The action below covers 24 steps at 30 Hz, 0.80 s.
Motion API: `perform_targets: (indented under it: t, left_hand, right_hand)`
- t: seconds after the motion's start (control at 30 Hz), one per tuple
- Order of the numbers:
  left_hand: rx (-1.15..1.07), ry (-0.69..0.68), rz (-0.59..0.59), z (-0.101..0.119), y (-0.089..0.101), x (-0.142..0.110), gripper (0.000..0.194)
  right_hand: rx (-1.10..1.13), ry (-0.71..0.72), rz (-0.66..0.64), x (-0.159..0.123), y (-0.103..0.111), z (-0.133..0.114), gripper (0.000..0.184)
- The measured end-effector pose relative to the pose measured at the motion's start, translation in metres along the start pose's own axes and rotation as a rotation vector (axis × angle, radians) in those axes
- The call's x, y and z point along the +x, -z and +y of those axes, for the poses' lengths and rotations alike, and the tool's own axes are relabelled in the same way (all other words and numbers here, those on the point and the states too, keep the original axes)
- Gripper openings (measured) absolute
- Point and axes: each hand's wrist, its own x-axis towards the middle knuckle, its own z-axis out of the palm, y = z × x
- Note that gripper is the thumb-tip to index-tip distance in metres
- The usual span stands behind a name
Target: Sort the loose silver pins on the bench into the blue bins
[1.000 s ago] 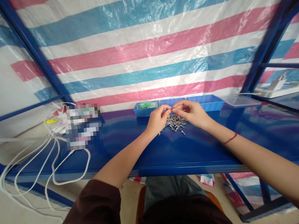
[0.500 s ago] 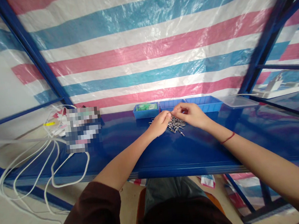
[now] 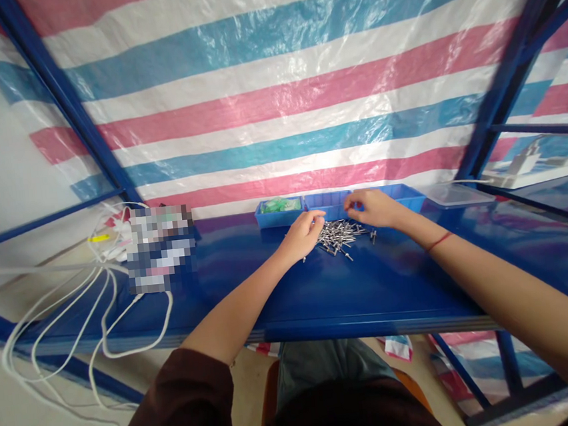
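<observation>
A loose pile of small silvery metal pins (image 3: 340,235), shaped like blind rivets, lies on the blue tabletop. At its left edge is my left hand (image 3: 305,233), with fingers closed and curled; whatever they hold is hidden. My right hand (image 3: 373,208) hovers over the back right of the pile, in front of the blue bins. Its thumb and index finger are pinched together, and anything between them is too small to make out. A blue bin with green plastic packets (image 3: 281,205) stands behind my left hand, and another blue bin (image 3: 327,202) sits between the hands.
A third blue bin (image 3: 409,195) is partly covered by my right hand. Beside it lies a clear plastic lid (image 3: 458,194). White cables (image 3: 105,310) and a blurred-out bundle (image 3: 161,245) occupy the left. A white power strip (image 3: 526,173) is at right, and a striped sheet (image 3: 272,93) hangs behind.
My right hand has moved right, away from my left hand, uncovering more of the metal pins. My left hand stays at the left edge of the pile.
</observation>
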Motion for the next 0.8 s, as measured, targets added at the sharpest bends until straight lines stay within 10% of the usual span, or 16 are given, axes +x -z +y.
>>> perform_targets:
  t: [0.23,0.8]
  left_hand:
    - [0.000,0.015,0.000,-0.001,-0.002,-0.001,0.027]
    - [0.077,-0.045,-0.037,0.003,0.000,-0.002,0.024]
  right_hand:
    - [0.205,0.057,-0.336,-0.026,0.001,-0.017,0.017]
    - [0.000,0.006,-0.289,-0.025,-0.010,-0.023,0.013]
